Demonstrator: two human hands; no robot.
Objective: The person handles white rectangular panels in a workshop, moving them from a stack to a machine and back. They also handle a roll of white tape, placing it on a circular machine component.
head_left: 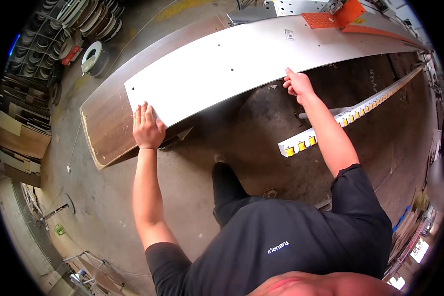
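Observation:
A long white panel [192,81] with a few small dark holes lies across a brown board surface [108,128]. My left hand [149,127] rests at the panel's left end, fingers stretched out and flat, partly over the panel and partly over the board. At the panel's near long edge, my right hand [299,86] is closed, its thumb laid over the edge and its other fingers curled below it. How firmly it grips there cannot be made out.
An orange perforated metal guard [325,20] stands over the panel's far right. A long rail with yellow rollers [348,120] runs along the right. Left are a white ring-shaped coil [92,58], a rack of curved strips [86,19] and stacked boards [22,140].

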